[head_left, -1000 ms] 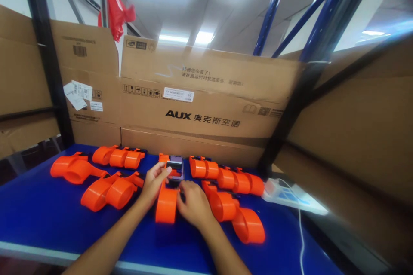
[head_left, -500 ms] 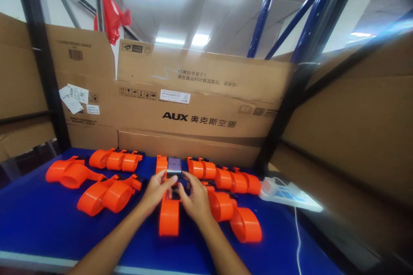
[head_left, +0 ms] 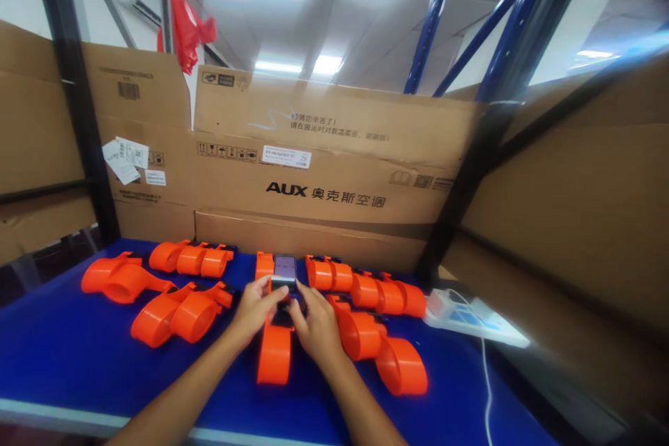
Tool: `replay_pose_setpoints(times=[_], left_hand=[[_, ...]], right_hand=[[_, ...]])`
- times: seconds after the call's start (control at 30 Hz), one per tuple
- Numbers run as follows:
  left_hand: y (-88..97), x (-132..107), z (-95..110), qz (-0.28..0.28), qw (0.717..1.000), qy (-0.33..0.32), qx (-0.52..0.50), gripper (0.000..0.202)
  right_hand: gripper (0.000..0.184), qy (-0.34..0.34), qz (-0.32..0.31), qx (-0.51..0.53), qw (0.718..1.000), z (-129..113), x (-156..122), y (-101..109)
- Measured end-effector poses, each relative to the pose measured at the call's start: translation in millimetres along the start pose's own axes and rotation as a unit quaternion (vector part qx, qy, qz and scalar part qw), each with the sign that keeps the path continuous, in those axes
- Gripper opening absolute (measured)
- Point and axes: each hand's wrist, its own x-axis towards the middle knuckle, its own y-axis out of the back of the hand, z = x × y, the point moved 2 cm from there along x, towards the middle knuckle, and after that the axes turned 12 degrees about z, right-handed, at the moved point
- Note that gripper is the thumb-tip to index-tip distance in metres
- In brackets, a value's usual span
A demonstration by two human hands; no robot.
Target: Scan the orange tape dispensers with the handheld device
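A small phone-like device with a lit screen (head_left: 285,269) stands tilted up at the middle of the table. My left hand (head_left: 257,308) is closed on its lower left, the thumb across the bottom edge. My right hand (head_left: 317,320) is closed at its lower right, fingers along the side and thumb bent inward. Beneath the hands is a dark part joined to a coiled orange strap (head_left: 274,355); the hands hide part of it. Another orange coil (head_left: 264,265) stands just behind the left hand. The writing on the screen is too small to read.
Several orange coils with black parts lie on the blue table (head_left: 78,355), such as a left group (head_left: 170,317) and a right pair (head_left: 401,366). A white power strip (head_left: 475,324) trails a cable at right. Cardboard (head_left: 324,230) walls the back, beside dark posts (head_left: 454,202).
The whole view has shifted slightly, so things appear a little further right. Both hands keep the same hold at the device; the right thumb has barely moved.
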Motion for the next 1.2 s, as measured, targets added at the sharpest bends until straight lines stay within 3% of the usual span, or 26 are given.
replay_pose_setpoints(times=[0.3, 0.53, 0.87, 1.2], left_hand=[[2.2, 3, -3, 0.03, 0.997, 0.042, -0.051, 0.04], [0.7, 1, -5, 0.026, 0.995, 0.067, -0.067, 0.039], [-3.7, -3, -3, 0.017, 0.992, 0.087, -0.086, 0.037], [-1.6, -2, -1, 0.004, 0.993, 0.09, -0.074, 0.039]], right_hand=[[0.053, 0.035, -0.072, -0.043, 0.996, 2, 4, 4], [0.058, 0.082, -0.079, -0.108, 0.988, 3, 2, 6], [0.049, 0.099, -0.012, -0.166, 0.981, -4, -3, -1], [0.047, 0.112, 0.001, -0.136, 0.984, -3, -5, -3]])
